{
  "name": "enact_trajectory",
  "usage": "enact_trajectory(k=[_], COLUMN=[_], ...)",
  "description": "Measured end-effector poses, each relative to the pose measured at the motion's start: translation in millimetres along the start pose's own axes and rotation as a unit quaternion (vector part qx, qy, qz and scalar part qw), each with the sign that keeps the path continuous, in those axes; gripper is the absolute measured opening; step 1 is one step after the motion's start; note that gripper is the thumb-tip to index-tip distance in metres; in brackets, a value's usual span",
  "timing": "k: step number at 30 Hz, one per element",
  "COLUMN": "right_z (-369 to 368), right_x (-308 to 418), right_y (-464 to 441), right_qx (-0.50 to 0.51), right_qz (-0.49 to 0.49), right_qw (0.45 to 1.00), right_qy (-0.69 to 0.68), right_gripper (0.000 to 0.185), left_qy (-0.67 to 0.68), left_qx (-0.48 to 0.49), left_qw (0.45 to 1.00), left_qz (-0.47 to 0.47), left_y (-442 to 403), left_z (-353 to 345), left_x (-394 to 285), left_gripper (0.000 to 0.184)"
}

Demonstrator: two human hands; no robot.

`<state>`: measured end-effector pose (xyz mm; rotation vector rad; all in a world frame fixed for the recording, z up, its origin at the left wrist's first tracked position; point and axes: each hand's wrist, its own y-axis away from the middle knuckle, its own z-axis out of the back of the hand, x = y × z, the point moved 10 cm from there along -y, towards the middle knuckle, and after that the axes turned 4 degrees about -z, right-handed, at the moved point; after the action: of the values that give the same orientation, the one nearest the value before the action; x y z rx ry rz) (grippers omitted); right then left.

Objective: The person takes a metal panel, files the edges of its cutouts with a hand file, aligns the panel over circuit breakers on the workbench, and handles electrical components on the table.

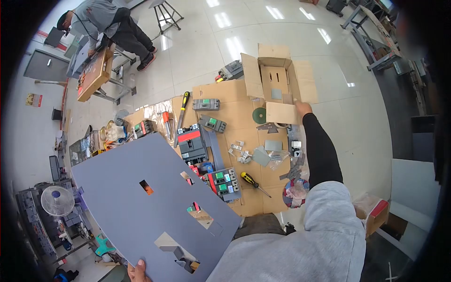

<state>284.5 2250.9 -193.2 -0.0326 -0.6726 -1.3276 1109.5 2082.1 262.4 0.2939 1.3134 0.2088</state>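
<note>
My left hand (pixel 138 271) grips the lower edge of a large grey metal panel (pixel 127 188), its thumb on the face. The panel is tilted and has several rectangular cutouts. My right hand (pixel 303 108) reaches forward to the near right corner of an open cardboard box (pixel 281 114) and holds it by the flap, fingers partly hidden. Small flat pieces lie inside the box. Beside it is a green disc (pixel 259 115). Circuit breakers (pixel 191 143) lie between the panel and the box, with a yellow-black screwdriver (pixel 253 182) and a file (pixel 183 110) nearby.
Flattened cardboard (pixel 230 101) covers the work surface, with metal brackets (pixel 242 152), grey plates (pixel 261 156) and an orange-handled tool (pixel 167 123) on it. Another person (pixel 105 23) bends over a wooden bench (pixel 96 77) at far left. A fan (pixel 57 201) stands at left, a stool (pixel 164 14) behind.
</note>
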Motion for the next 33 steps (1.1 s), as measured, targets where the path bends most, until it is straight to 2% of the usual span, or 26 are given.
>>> enact_trajectory(k=[1,3,4,5,7,9,10,11,12,13,14,16,19,20,22,23,25,26,28,31,33], right_z=[9,16,53,98,133,105,57,22,-33,-41,-48,-72,-79,-61,-50,-41,-35,-31,-49,-82,-88], right_x=[-4,-45,-34,-21,14,36,42,79,90,152,189,221,221,223,194,184,169,160,132,78,69], right_y=[10,-6,7,53,123,181,207,267,302,366,413,454,443,437,422,421,433,442,447,438,435], right_qx=[-0.012,0.031,-0.053,-0.204,-0.214,-0.160,-0.042,0.084,0.174,0.259,0.328,0.359,0.399,0.296,0.201,0.150,0.076,0.038,0.016,-0.004,-0.009], right_qz=[-0.034,-0.081,-0.006,-0.001,0.081,0.121,0.126,0.082,0.179,0.131,0.130,0.066,-0.070,-0.040,0.014,0.039,0.033,0.030,-0.012,-0.042,-0.044], right_qw=[0.999,0.995,0.995,0.976,0.969,0.969,0.977,0.959,0.924,0.905,0.874,0.834,0.761,0.790,0.857,0.885,0.915,0.927,0.926,0.925,0.928], right_qy=[-0.029,-0.058,0.080,0.073,-0.091,-0.147,-0.166,-0.257,-0.291,-0.309,-0.334,-0.414,-0.507,-0.536,-0.474,-0.439,-0.395,-0.373,-0.377,-0.377,-0.371], right_gripper=[0.072,0.081,0.080,0.066,0.046,0.042,0.037,0.030,0.029,0.034,0.044,0.050,0.050,0.038,0.036,0.036,0.038,0.039,0.041,0.044,0.046], left_qy=[-0.013,-0.021,-0.019,-0.012,-0.001,0.014,0.020,0.028,0.038,0.046,0.055,0.074,0.085,-0.018,-0.075,-0.032,-0.056,-0.048,-0.038,-0.072,-0.038], left_qx=[0.015,0.014,-0.006,-0.024,-0.033,-0.012,-0.010,-0.009,-0.006,0.005,0.016,0.023,0.087,0.115,0.122,0.108,0.096,0.087,0.071,0.107,0.112], left_qw=[1.000,1.000,1.000,0.999,0.999,0.999,0.999,0.998,0.998,0.998,0.997,0.996,0.991,0.989,0.985,0.992,0.990,0.993,0.997,0.991,0.993], left_qz=[0.013,0.016,0.003,-0.017,-0.030,-0.042,-0.044,-0.047,-0.050,-0.051,-0.051,-0.046,-0.047,-0.091,-0.097,-0.060,-0.083,-0.057,-0.007,0.027,0.015], left_y=[1,3,4,4,5,3,1,-2,-5,-11,-17,-29,-67,-91,-140,-162,-190,-202,-225,-224,-233], left_z=[-2,5,17,27,24,22,21,19,18,15,13,32,25,34,36,14,-18,-22,-30,-42,-53], left_x=[-5,-5,1,-1,-9,-12,-14,-17,-18,-19,-19,-2,22,44,112,135,157,189,242,255,274], left_gripper=[0.054,0.052,0.049,0.046,0.043,0.043,0.042,0.041,0.039,0.040,0.040,0.042,0.040,0.038,0.038,0.040,0.041,0.041,0.040,0.044,0.045])
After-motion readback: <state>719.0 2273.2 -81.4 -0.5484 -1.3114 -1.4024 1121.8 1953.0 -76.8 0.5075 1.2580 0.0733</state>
